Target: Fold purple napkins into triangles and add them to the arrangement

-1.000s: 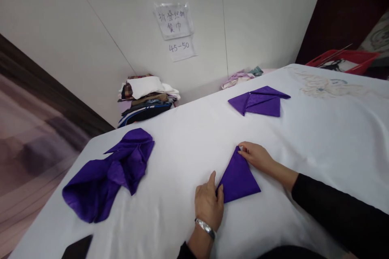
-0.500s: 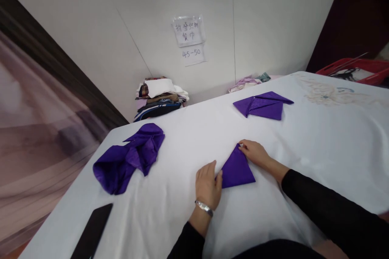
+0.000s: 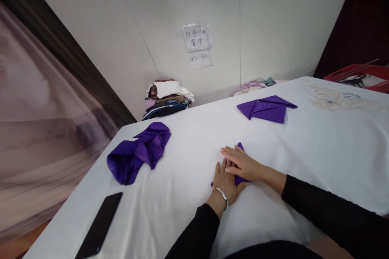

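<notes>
A folded purple napkin (image 3: 239, 179) lies on the white tablecloth (image 3: 194, 145), mostly hidden under my two hands. My left hand (image 3: 226, 180) presses flat on it with fingers stretched out. Partly over the left fingers lies my right hand (image 3: 243, 164), also flat with its fingers extended. Only the napkin's top tip and small bits of its lower edge show. Farther back on the right is a second folded purple napkin (image 3: 269, 109) with pointed ends. On the left a crumpled purple cloth (image 3: 139, 153) is loosely heaped.
A black phone-like slab (image 3: 100, 224) lies at the near left table edge. Beyond the far edge are a pile of folded clothes (image 3: 167, 99) and more cloth (image 3: 251, 86). A red basket (image 3: 358, 73) stands at the right, a sheer curtain (image 3: 45, 109) hangs left, and paper signs (image 3: 197, 37) are on the wall.
My right hand has left the napkin's top corner and moved left and down onto the napkin. My left hand has slid right onto it. The view has shifted slightly.
</notes>
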`<state>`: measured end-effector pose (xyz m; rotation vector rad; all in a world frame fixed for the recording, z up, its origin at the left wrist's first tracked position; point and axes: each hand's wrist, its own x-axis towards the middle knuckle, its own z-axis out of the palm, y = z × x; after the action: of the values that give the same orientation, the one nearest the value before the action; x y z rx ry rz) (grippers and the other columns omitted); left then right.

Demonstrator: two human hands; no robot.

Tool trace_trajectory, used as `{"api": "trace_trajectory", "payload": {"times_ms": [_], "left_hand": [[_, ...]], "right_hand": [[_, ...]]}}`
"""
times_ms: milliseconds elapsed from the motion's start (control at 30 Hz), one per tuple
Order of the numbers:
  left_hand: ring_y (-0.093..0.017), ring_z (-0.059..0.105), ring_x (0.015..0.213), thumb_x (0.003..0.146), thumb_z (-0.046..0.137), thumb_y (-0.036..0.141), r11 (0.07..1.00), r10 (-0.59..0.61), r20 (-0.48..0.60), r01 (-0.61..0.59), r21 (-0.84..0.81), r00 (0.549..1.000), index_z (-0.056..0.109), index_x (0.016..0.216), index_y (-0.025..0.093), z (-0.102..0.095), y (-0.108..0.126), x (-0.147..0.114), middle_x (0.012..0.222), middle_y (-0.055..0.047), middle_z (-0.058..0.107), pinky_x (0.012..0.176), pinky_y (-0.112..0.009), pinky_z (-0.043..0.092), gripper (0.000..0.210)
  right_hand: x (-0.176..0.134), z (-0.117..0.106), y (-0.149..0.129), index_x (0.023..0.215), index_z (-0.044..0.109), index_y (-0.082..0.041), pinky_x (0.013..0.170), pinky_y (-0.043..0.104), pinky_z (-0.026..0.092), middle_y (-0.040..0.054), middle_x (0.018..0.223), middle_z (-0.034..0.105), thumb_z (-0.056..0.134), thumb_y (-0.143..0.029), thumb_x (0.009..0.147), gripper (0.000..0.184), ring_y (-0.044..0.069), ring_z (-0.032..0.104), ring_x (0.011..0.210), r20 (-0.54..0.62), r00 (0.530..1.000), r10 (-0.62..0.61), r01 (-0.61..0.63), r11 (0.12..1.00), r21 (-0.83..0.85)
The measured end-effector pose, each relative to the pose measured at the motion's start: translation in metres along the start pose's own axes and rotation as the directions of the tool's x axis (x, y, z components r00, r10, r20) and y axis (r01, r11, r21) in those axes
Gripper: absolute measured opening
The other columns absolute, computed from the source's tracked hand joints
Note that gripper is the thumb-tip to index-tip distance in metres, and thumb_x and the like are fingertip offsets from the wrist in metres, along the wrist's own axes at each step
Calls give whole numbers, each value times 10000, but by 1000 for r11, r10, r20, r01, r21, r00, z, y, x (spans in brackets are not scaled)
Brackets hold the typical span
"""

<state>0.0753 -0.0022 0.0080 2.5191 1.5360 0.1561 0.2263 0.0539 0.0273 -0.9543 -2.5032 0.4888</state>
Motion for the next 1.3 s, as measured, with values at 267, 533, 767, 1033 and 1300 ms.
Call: {"api": "trace_trajectory", "payload": {"times_ms": [267,533,767,1033,1300], "left_hand": [[-291,96,1355,804,234,681,999,-12,23,11,31,1000,114,1422,141,5,-1,2,1476,-106,196,1085,-517,125,829],[-282,71,1359,804,218,690,997,-65,-1,65,41,998,161,1412,133,3,3,-17,1486,-97,165,1091,-500,128,826],[-244,77,1363,825,227,661,985,-165,-17,166,45,986,170,1405,86,2,-11,-78,1478,-125,170,1101,-444,151,819],[-257,184,1342,856,327,567,952,-301,-65,303,34,952,269,1370,107,-11,-25,-111,1437,-148,281,1066,-502,219,692],[-243,79,1362,843,226,635,993,-112,-153,117,28,982,231,1382,86,-19,12,-32,1469,-134,202,1103,-484,104,769]], "right_hand": [[17,13,50,1370,341,-239,1065,478,115,80,1449,274,296,-542,884,574,247,178,1337,112,982,155,-137,979,-148],[24,11,75,1366,340,-270,1067,471,105,47,1467,235,245,-586,867,599,235,154,1345,92,958,273,-234,924,-304],[23,14,78,1372,336,-232,1061,486,114,59,1471,221,204,-596,865,637,250,142,1346,102,959,266,-218,916,-337],[23,15,80,1377,317,-277,1063,485,114,29,1474,219,201,-612,857,629,250,143,1346,100,957,273,-227,915,-334],[24,14,78,1361,352,-241,1053,506,123,77,1462,246,239,-577,870,606,251,157,1343,90,964,249,-210,926,-314]]}}
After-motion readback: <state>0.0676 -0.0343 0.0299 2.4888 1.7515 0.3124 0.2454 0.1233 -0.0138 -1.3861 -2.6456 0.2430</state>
